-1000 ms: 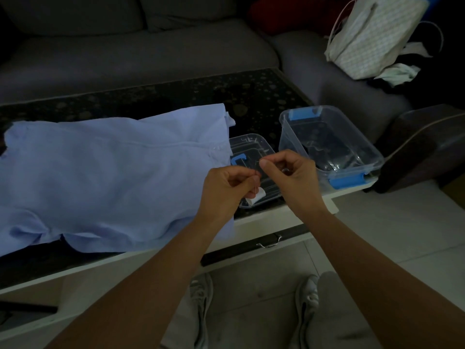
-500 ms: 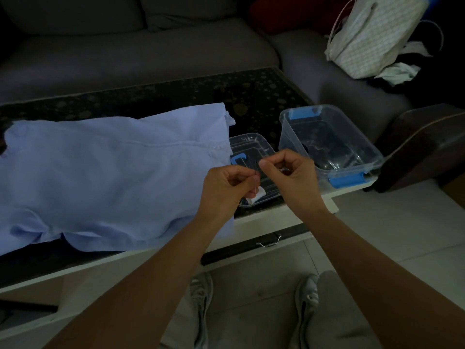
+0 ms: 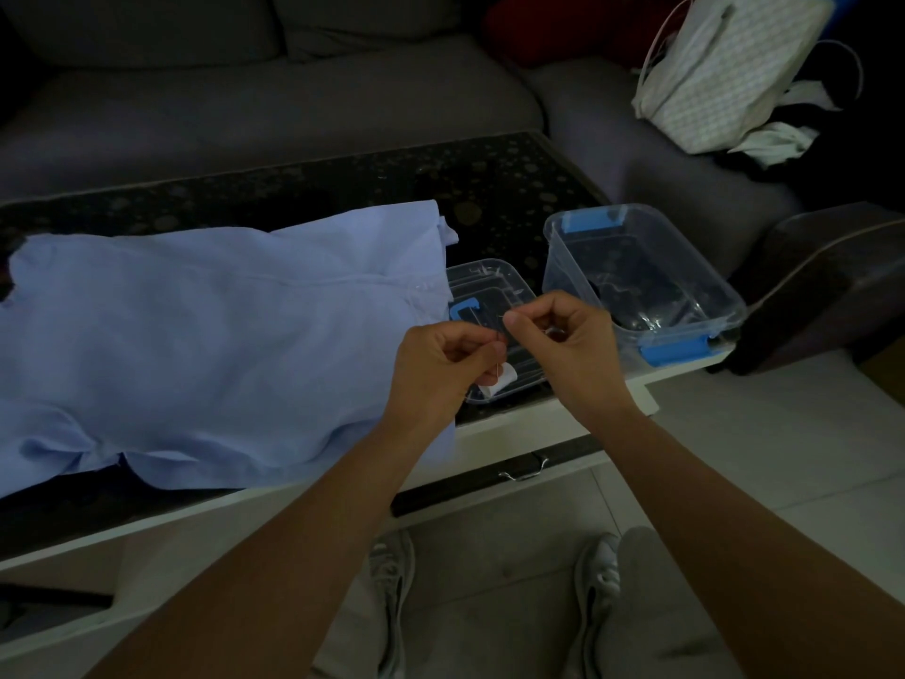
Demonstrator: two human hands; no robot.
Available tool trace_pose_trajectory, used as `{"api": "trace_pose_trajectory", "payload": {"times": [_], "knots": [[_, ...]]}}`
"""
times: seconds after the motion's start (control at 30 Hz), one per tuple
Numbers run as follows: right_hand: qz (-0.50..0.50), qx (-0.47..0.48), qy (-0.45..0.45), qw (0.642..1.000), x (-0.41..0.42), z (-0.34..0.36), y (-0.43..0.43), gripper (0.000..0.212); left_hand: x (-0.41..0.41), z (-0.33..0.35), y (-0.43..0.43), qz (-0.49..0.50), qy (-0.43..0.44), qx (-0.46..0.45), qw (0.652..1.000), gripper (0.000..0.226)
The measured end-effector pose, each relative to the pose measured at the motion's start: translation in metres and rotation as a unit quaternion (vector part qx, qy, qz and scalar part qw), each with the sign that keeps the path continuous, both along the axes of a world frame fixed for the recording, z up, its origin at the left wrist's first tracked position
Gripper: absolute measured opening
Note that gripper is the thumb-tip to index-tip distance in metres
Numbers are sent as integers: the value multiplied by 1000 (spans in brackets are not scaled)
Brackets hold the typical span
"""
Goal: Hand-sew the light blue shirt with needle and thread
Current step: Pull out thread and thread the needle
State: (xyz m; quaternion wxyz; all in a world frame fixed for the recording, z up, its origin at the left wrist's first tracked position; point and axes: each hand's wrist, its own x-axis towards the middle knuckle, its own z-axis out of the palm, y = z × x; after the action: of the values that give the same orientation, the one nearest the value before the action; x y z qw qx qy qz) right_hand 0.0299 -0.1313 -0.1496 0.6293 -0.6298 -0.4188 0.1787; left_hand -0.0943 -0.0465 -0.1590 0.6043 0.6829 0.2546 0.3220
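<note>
The light blue shirt (image 3: pixel 205 335) lies spread flat over the left and middle of the dark table. Just right of its edge, both hands are raised close together above a clear lid. My left hand (image 3: pixel 440 365) pinches a thin needle (image 3: pixel 499 338) between thumb and forefinger. My right hand (image 3: pixel 563 345) pinches the thread end (image 3: pixel 503 317) at its fingertips, a finger's width from the needle. A white thread spool (image 3: pixel 499 382) lies on the lid below the hands.
The clear plastic lid (image 3: pixel 489 286) with a blue clip sits beside a clear open box (image 3: pixel 636 281) with blue latches at the table's right end. Grey sofa behind, a white bag (image 3: pixel 725 76) on its corner. A dark stool (image 3: pixel 832 281) stands right.
</note>
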Motion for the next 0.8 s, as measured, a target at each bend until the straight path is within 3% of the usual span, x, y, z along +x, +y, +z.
{"api": "trace_pose_trajectory", "payload": {"times": [0.8], "knots": [[1,3,0,1000,0,0,0,8,0,1,-1,0,3,-2,1000,8]]}}
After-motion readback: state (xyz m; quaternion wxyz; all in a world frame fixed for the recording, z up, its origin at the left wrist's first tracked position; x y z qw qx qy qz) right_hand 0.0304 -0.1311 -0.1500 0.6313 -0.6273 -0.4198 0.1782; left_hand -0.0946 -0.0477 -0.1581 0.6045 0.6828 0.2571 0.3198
